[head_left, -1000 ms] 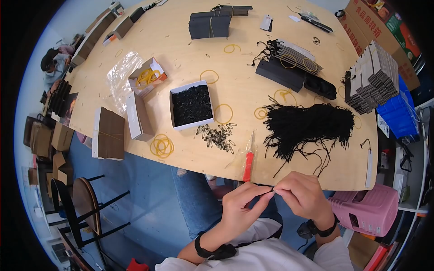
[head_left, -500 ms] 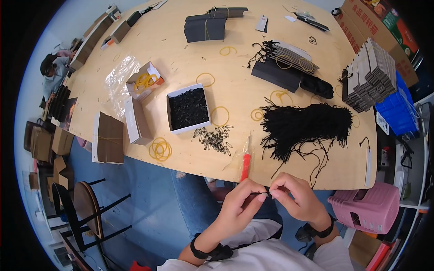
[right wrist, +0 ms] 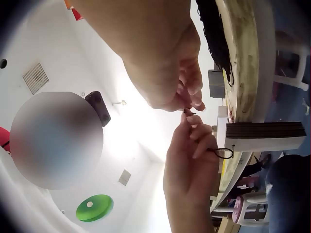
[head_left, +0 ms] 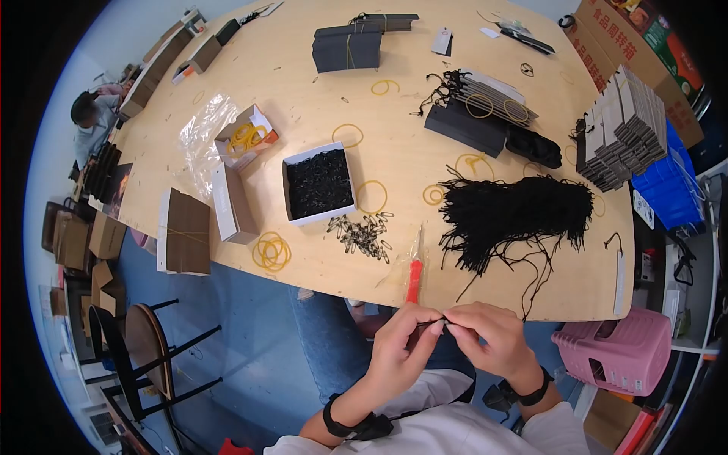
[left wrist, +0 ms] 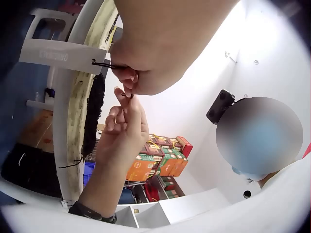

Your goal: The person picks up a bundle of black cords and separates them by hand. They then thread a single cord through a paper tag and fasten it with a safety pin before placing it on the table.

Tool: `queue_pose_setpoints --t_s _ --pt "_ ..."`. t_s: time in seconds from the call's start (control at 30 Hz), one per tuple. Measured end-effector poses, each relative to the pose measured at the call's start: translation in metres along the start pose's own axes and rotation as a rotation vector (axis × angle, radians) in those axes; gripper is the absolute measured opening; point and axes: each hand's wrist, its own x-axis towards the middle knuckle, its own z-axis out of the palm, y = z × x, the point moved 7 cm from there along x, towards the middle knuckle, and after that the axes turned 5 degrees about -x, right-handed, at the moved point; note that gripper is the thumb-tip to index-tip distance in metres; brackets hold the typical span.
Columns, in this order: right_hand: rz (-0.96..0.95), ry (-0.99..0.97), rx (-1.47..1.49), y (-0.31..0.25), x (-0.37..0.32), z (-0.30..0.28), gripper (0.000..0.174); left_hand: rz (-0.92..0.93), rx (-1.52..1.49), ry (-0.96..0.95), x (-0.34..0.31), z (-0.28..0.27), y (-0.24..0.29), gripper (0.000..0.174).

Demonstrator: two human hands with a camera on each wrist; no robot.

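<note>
Both hands work below the table's front edge [head_left: 485,303], with their fingertips meeting. My left hand [head_left: 431,326] pinches a thin black string [left wrist: 104,64], and a white paper tag [left wrist: 63,54] hangs from it in the left wrist view. My right hand [head_left: 456,323] pinches the other end of the string right against the left fingertips. In the right wrist view a small black loop [right wrist: 223,154] sticks out beside the left hand's curled fingers. The string is too thin to make out in the head view.
On the table lie a heap of black strings [head_left: 516,212], loose safety pins [head_left: 362,231], a white box of black pieces [head_left: 320,182], yellow rubber bands [head_left: 271,249] and a red-handled tool in plastic [head_left: 413,277]. Card stacks [head_left: 622,129] stand far right. A pink stool [head_left: 618,353] is beside my right arm.
Both hands have shifted slightly left, and the right hand has drawn closer to the left. Their fingertips stay pinched together.
</note>
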Motion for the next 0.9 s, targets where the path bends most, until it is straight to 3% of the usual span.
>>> queue_pose_setpoints --t_s 0.03,0.1,0.2,0.43,0.53,0.6,0.7,0.83,0.9 --pt "0.001 -0.002 0.001 0.000 -0.001 0.001 0.019 -0.002 -0.001 0.001 0.001 0.002 0.004 0.007" --pt "0.042 0.001 -0.040 0.003 -0.003 0.001 0.015 0.196 0.276 0.096 0.002 0.003 0.025 0.009" --pt "0.040 -0.002 -0.135 0.002 -0.003 0.004 0.013 0.333 0.445 0.200 -0.001 0.004 0.028 0.016" --pt "0.028 -0.051 -0.222 0.003 0.000 0.008 0.015 0.394 0.462 0.170 0.002 0.003 0.029 0.018" --pt "-0.010 -0.068 -0.284 0.001 0.002 0.008 0.016 0.312 0.439 0.132 0.002 0.003 0.026 0.015" --pt "-0.017 -0.091 -0.286 -0.001 0.003 0.009 0.015 0.171 0.193 0.153 0.003 -0.002 0.018 0.010" --pt "-0.022 -0.076 -0.311 -0.005 0.005 0.011 0.015 0.095 0.155 0.173 0.001 -0.005 0.015 0.007" --pt "-0.007 -0.073 -0.298 -0.004 0.003 0.012 0.016 0.106 0.193 0.150 -0.002 -0.006 0.015 0.008" --pt "0.009 -0.080 -0.218 0.000 0.002 0.011 0.017 -0.159 -0.159 0.070 -0.005 -0.003 -0.010 0.008"
